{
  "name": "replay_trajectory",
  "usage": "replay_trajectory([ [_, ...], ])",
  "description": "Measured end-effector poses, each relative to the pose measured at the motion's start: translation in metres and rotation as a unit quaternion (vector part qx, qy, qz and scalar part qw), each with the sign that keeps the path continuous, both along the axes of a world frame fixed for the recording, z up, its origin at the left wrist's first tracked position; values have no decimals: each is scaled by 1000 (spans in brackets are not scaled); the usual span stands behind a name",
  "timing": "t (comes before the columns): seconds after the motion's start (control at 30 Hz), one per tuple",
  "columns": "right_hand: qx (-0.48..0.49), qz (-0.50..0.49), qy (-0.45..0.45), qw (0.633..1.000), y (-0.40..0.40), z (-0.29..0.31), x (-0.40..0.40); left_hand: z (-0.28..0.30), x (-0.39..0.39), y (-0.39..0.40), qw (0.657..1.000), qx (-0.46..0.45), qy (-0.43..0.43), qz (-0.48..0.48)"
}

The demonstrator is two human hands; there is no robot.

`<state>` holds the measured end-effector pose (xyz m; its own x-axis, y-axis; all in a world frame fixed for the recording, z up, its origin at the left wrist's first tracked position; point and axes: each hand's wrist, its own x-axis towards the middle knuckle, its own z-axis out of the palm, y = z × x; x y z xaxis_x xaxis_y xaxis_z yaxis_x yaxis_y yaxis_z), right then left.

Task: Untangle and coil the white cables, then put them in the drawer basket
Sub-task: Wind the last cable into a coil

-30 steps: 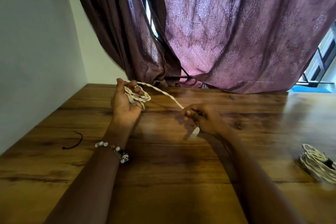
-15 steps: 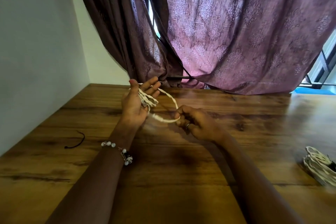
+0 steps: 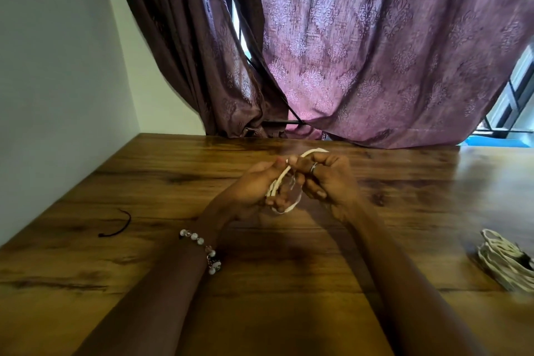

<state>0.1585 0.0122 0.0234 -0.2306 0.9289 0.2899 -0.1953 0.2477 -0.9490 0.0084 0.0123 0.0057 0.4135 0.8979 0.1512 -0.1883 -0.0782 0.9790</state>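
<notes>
Wood-grain table [image 3: 144, 283] fills my view, wall on the left, purple curtain [image 3: 375, 52] behind. Going left to right: a short black tie [image 3: 117, 225] lies alone on the left of the table, well apart from everything. Then the left hand [image 3: 248, 191], beaded bracelet [image 3: 202, 248] on the wrist, palm turned inward, fingers curled shut around a small coil of white cable [image 3: 278, 182]. The coil's loops run lengthwise from up by the thumb down past the heel of the palm, bottom loop hanging out just below the fingers. Blurred there, can't count turns. Right hand [image 3: 326, 179] is pressed up against the left, ring on one finger, fingertips pinched closed on the cable's upper strand, which arches over the knuckles. So both hands grip the same cable, held above the table, not resting on it.

Key relation: the loose end sits on the right-hand side of the coil, long axis roughly along the left palm, so I judge the right hand does the next wrap while the left just holds.

Far right, near the edge, a finished bundle of white cables [image 3: 502, 263] lies on the table. No drawer basket in view; I judge coiling is nearly done, stowing not started.
</notes>
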Motion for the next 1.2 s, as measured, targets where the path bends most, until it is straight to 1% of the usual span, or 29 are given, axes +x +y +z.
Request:
replay_trajectory([
  [0.07, -15, -25, -28, 999, 1, -2, 1, -1, -2, 1, 1000, -6, -22, -11],
  [0.13, -6, -72, -67, 995, 1, -4, 2, -2, -5, 0, 999, -17, -31, -2],
  [0.2, 70, -166, -99, 979, 4, -3, 7, 0, -7, -2, 998, -26, -57, 7],
  [0.27, 191, -248, -103, 944, 8, -2, 16, 3, -11, -2, 996, -36, -78, -6],
  [0.3, 251, -266, -126, 922, 9, -1, 21, 4, -12, -2, 996, -43, -81, -20],
  [0.33, 302, -262, -167, 901, 11, 0, 24, 5, -14, -2, 995, -47, -78, -35],
  [0.37, 338, -232, -209, 888, 11, 0, 26, 4, -15, -2, 995, -50, -69, -47],
  [0.4, 361, -179, -247, 881, 11, 0, 26, 3, -15, -2, 996, -55, -56, -53],
  [0.47, 398, -71, -316, 858, 14, -5, 19, 2, -16, -1, 996, -70, -35, -47],
  [0.5, 404, -30, -341, 848, 17, -10, 15, 2, -17, -1, 996, -76, -35, -44],
  [0.53, 400, -4, -352, 846, 20, -15, 11, 2, -18, -1, 995, -81, -41, -44],
  [0.57, 397, 3, -351, 848, 22, -18, 8, 3, -19, -1, 994, -86, -50, -48],
  [0.63, 402, -25, -343, 849, 25, -21, 8, 4, -19, -1, 993, -93, -62, -43],
  [0.77, 430, -99, -343, 829, 25, -24, 5, 3, -9, 6, 994, -79, -44, 63],
  [0.8, 426, -112, -338, 832, 27, -27, 5, 3, -6, 7, 992, -75, -44, 87],
  [0.83, 409, -117, -326, 844, 28, -29, 5, 3, -3, 7, 990, -72, -48, 113],
  [0.97, 267, -96, -219, 933, 25, -33, 1, -3, 2, 13, 967, -50, -86, 234],
  [1.03, 210, -83, -161, 961, 21, -33, -6, -5, 3, 15, 955, -45, -102, 274],
  [1.13, 163, -96, -88, 978, 16, -35, -10, -3, 5, 14, 947, -45, -127, 292],
  [1.2, 171, -137, -87, 972, 15, -37, -13, -4, 8, 15, 948, -38, -131, 289],
])
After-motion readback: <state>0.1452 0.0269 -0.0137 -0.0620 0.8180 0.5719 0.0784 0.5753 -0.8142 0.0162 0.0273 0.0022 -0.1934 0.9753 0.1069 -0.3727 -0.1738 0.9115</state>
